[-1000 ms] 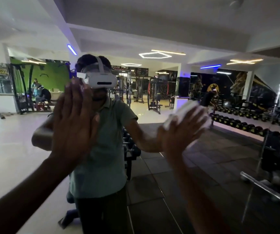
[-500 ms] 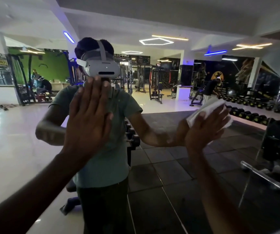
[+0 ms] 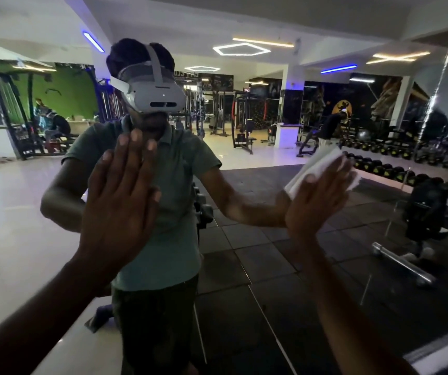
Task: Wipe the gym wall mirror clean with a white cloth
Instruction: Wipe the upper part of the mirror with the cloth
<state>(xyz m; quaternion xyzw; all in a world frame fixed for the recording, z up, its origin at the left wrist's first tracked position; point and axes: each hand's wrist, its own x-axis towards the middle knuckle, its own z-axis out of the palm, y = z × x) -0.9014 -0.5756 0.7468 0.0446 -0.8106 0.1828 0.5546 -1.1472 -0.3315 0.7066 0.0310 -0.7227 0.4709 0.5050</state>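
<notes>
The cloth (image 3: pixel 322 169) is plain white. In the mirror (image 3: pixel 271 253), the reflected person wears a muted grey-green polo shirt (image 3: pixel 179 185), dark trousers (image 3: pixel 155 320) and a white headset (image 3: pixel 152 96) with grey straps. The reflected floor is glossy white (image 3: pixel 9 226) on one side and dark grey squared tiles (image 3: pixel 258 253) on the other. A far wall (image 3: pixel 66 93) is bright green. Ceiling lights glow white as a hexagon (image 3: pixel 241 48), blue as strips (image 3: pixel 339 69), and warm yellow as bars (image 3: pixel 263 41). The dumbbells (image 3: pixel 379 169) are black.
</notes>
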